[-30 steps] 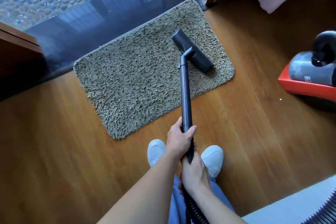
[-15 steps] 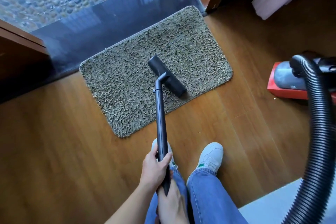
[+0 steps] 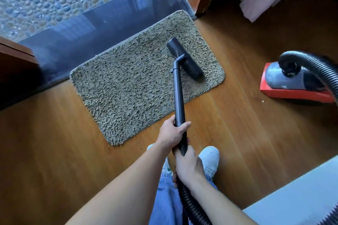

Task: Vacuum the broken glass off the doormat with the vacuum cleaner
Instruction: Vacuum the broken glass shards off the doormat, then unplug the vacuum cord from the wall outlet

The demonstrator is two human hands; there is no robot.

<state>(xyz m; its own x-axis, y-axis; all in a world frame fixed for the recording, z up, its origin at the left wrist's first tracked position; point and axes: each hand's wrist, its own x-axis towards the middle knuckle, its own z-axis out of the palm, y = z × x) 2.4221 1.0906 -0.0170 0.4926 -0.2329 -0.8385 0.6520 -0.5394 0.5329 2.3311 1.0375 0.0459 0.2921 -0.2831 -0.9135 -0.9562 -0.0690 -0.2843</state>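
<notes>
The doormat (image 3: 139, 86), shaggy and tan, lay on the wooden floor (image 3: 54, 151) against a dark threshold, with the vacuum's black floor head (image 3: 184, 58) resting on its right part. The left hand (image 3: 172, 133) and the right hand (image 3: 188, 164) were both wrapped around the black wand (image 3: 178, 97). No glass was visible; slow, overlapping strokes with the head flat would probably work best.

nozzle (image 3: 184, 58) on doormat (image 3: 128, 86), vacuum cleaner (image 3: 292, 84) right.
</notes>
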